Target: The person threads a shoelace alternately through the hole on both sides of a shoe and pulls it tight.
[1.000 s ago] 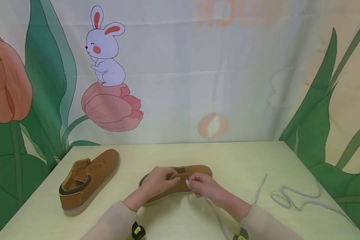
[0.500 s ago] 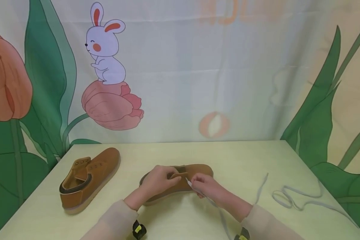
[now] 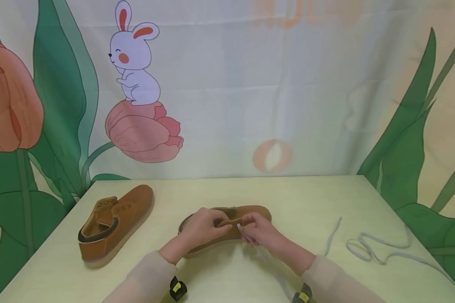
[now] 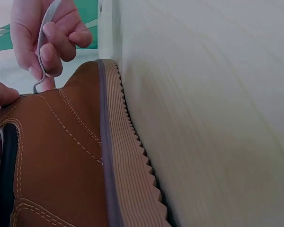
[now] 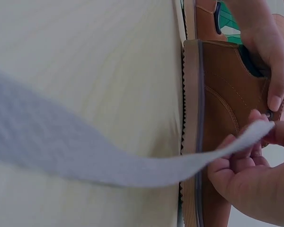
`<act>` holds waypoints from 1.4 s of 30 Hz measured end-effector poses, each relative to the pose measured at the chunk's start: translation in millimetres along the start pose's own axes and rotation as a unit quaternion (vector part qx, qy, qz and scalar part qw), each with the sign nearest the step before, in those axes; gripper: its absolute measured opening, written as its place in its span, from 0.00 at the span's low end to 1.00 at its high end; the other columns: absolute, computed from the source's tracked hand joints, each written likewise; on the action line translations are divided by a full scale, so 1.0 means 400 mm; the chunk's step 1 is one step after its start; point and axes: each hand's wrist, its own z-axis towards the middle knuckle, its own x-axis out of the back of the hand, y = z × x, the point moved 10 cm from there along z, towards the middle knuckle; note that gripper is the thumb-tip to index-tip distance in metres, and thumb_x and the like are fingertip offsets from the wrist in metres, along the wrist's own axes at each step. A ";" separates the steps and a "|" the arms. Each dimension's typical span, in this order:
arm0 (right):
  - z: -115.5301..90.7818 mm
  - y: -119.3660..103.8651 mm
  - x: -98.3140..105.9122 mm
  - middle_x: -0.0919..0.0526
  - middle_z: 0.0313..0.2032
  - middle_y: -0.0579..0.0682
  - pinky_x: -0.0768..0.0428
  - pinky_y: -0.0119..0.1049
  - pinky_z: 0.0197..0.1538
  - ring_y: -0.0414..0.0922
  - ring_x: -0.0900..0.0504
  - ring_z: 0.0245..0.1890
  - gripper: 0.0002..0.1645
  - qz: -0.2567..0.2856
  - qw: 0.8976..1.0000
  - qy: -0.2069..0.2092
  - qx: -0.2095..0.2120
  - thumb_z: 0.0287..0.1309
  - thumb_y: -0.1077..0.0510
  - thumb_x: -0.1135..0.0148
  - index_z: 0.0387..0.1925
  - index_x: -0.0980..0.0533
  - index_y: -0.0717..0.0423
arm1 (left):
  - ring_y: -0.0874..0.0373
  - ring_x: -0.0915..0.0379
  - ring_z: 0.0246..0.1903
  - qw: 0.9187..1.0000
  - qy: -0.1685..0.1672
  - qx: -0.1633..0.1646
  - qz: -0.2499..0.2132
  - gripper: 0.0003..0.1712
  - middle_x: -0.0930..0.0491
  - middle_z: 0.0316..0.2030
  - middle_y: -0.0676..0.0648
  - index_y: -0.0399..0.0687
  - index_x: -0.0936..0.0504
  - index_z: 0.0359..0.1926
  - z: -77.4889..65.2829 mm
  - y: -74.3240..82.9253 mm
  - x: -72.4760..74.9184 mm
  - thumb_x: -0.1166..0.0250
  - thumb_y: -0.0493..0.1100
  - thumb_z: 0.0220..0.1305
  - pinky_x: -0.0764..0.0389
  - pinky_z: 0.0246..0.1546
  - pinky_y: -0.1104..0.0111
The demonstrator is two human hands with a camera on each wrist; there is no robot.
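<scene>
Found left grip (image 3: pixel 202 228) pinching brown shoe (image 4: pixel 66 146), right grip (image 3: pixel 263 232) pinching grey lace (image 5: pixel 132 172); noted serrated sole (image 4: pixel 128 165) clearly in wrist views, looped lace (image 3: pixel 398 247) solely in head view.

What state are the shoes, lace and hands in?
Near shoe: upright, lacing unclear
Other shoe: upright, unlaced
Left hand: gripping the near shoe
Held lace: one end at the near shoe; threading unclear
Right hand: fingers curled about the held lace
Loose lace: lying in curves; any join to the held lace is hidden
</scene>
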 end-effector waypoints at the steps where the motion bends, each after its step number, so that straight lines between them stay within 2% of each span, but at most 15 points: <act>1: 0.002 0.000 0.001 0.21 0.26 0.47 0.27 0.30 0.32 0.40 0.27 0.24 0.27 0.002 1.000 -0.005 0.000 0.64 0.58 0.46 0.61 0.36 0.66 | 0.71 0.40 0.18 1.000 0.000 -0.005 0.000 0.06 0.16 0.25 0.51 0.46 0.14 0.32 0.000 0.003 -0.001 0.32 0.43 0.61 0.34 0.22 0.78; 6: -0.002 -0.002 0.001 0.16 0.29 0.47 0.23 0.30 0.33 0.39 0.20 0.27 0.25 0.004 0.998 -0.060 0.000 0.67 0.60 0.54 0.61 0.32 0.70 | 0.72 0.39 0.19 1.000 -0.014 -0.015 -0.012 0.05 0.16 0.25 0.53 0.48 0.14 0.31 -0.003 0.014 -0.011 0.33 0.43 0.61 0.34 0.23 0.78; 9: -0.013 -0.002 -0.004 0.12 0.37 0.48 0.22 0.32 0.38 0.39 0.16 0.32 0.27 0.021 0.995 -0.098 -0.026 0.71 0.54 0.59 0.59 0.30 0.70 | 0.72 0.38 0.19 1.000 -0.019 -0.016 -0.014 0.05 0.15 0.26 0.53 0.48 0.14 0.32 -0.005 0.021 -0.016 0.33 0.44 0.61 0.33 0.23 0.78; 12: -0.017 0.000 -0.001 0.11 0.44 0.51 0.22 0.34 0.42 0.41 0.13 0.37 0.33 0.022 0.992 -0.108 -0.058 0.72 0.44 0.58 0.59 0.29 0.68 | 0.72 0.39 0.18 1.000 -0.017 -0.018 -0.010 0.05 0.16 0.25 0.53 0.48 0.14 0.31 -0.006 0.024 -0.017 0.33 0.43 0.61 0.33 0.22 0.78; 15: -0.010 0.002 0.008 0.11 0.44 0.53 0.19 0.37 0.44 0.42 0.11 0.39 0.33 -0.006 0.992 -0.105 -0.066 0.71 0.41 0.53 0.56 0.25 0.66 | 0.72 0.40 0.18 1.000 -0.016 -0.023 -0.007 0.05 0.17 0.24 0.54 0.48 0.14 0.30 -0.005 0.027 -0.021 0.33 0.43 0.61 0.34 0.22 0.78; 20: -0.001 -0.012 0.020 0.10 0.35 0.50 0.15 0.40 0.44 0.42 0.12 0.34 0.21 -0.022 0.992 -0.113 -0.048 0.71 0.51 0.48 0.50 0.23 0.65 | 0.72 0.43 0.17 0.999 -0.021 -0.033 -0.006 0.07 0.22 0.20 0.56 0.49 0.15 0.29 -0.004 0.036 -0.030 0.33 0.44 0.62 0.37 0.22 0.78; 24: 0.006 -0.052 0.027 0.11 0.33 0.53 0.14 0.40 0.44 0.42 0.12 0.33 0.17 -0.086 0.989 -0.116 0.003 0.71 0.56 0.48 0.46 0.21 0.66 | 0.72 0.45 0.16 0.999 -0.020 -0.036 -0.001 0.07 0.21 0.20 0.55 0.49 0.15 0.29 -0.003 0.037 -0.030 0.33 0.44 0.62 0.38 0.21 0.78; 28: 0.007 -0.084 0.029 0.12 0.40 0.57 0.15 0.43 0.50 0.46 0.12 0.41 0.18 -0.166 0.977 -0.128 0.041 0.73 0.53 0.49 0.46 0.20 0.63 | 0.72 0.44 0.16 0.999 -0.020 -0.035 -0.002 0.06 0.17 0.23 0.53 0.49 0.15 0.30 -0.002 0.036 -0.027 0.33 0.44 0.62 0.36 0.21 0.79; 32: 0.001 -0.084 0.025 0.13 0.48 0.59 0.18 0.46 0.54 0.50 0.14 0.49 0.19 -0.160 0.975 -0.152 0.037 0.73 0.51 0.49 0.52 0.21 0.61 | 0.72 0.45 0.15 0.999 -0.019 -0.032 -0.007 0.06 0.17 0.22 0.52 0.47 0.15 0.30 0.000 0.034 -0.023 0.34 0.43 0.62 0.39 0.19 0.79; 35: 0.003 -0.084 0.026 0.12 0.44 0.57 0.17 0.43 0.51 0.47 0.13 0.46 0.18 -0.153 0.977 -0.145 0.045 0.71 0.52 0.45 0.51 0.20 0.61 | 0.72 0.45 0.15 0.999 -0.017 -0.034 -0.007 0.06 0.18 0.22 0.52 0.47 0.15 0.30 -0.001 0.035 -0.020 0.33 0.43 0.62 0.39 0.19 0.79; 37: 0.010 -0.081 0.035 0.11 0.39 0.52 0.18 0.39 0.46 0.43 0.13 0.41 0.17 -0.150 0.980 -0.124 0.046 0.68 0.51 0.42 0.48 0.20 0.60 | 0.72 0.45 0.15 0.999 -0.016 -0.034 -0.006 0.06 0.18 0.23 0.53 0.47 0.16 0.29 -0.001 0.035 -0.020 0.33 0.43 0.62 0.38 0.19 0.79; 40: 0.025 -0.082 0.071 0.13 0.32 0.44 0.20 0.35 0.43 0.39 0.15 0.36 0.18 -0.117 0.989 -0.076 0.043 0.66 0.52 0.39 0.48 0.19 0.62 | 0.72 0.44 0.15 0.999 -0.016 -0.034 -0.003 0.06 0.18 0.22 0.54 0.48 0.15 0.29 0.001 0.037 -0.021 0.33 0.44 0.62 0.38 0.19 0.78; 42: 0.029 -0.101 0.123 0.15 0.32 0.40 0.20 0.34 0.45 0.38 0.18 0.37 0.19 -0.087 0.995 -0.023 0.036 0.66 0.52 0.39 0.50 0.20 0.64 | 0.72 0.42 0.16 0.999 -0.015 -0.034 0.001 0.06 0.17 0.22 0.54 0.49 0.15 0.30 0.004 0.038 -0.022 0.33 0.44 0.61 0.37 0.20 0.78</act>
